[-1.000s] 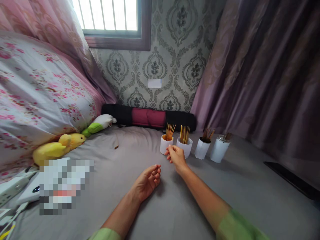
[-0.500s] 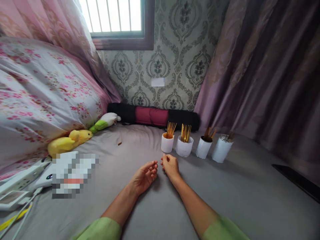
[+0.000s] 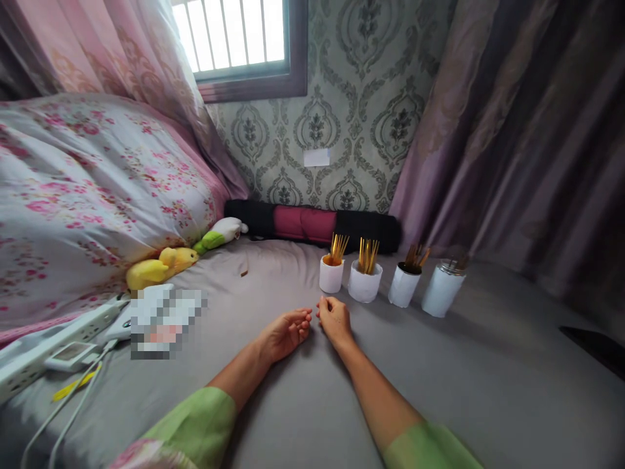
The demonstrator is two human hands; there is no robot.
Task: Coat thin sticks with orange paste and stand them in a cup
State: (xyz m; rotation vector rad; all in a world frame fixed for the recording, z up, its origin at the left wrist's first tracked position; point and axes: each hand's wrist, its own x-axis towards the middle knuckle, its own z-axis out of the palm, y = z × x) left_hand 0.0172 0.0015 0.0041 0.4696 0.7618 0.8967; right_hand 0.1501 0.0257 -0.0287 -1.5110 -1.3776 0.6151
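Observation:
My left hand (image 3: 288, 333) rests above the grey sheet, palm turned inward. Its fingers are loosely curled and slightly apart, and I see nothing in them. Close to its fingertips, a small gap away, is my right hand (image 3: 334, 320), back up, with thumb and fingers drawn together; whatever they may hold is hidden. Just beyond the hands stands a small white-wrapped cup (image 3: 331, 277) holding thin golden sticks (image 3: 338, 247). Beside it is a wider white-wrapped cup (image 3: 364, 286) with similar sticks. Further right are a narrow white-wrapped can (image 3: 405, 289) and a taller white-wrapped jar (image 3: 442, 293), both with brownish sticks.
A black and maroon roll (image 3: 305, 223) lies along the wall. On the left are a yellow plush toy (image 3: 161, 267), a power strip (image 3: 83, 333) and white cables (image 3: 81, 391). One small brown piece (image 3: 244, 274) lies on the sheet. A dark flat object (image 3: 593, 348) is at right.
The view has shifted a little, so the surroundings sit further right in the picture. Both hands keep nearly the same pose, and the cups stand as before.

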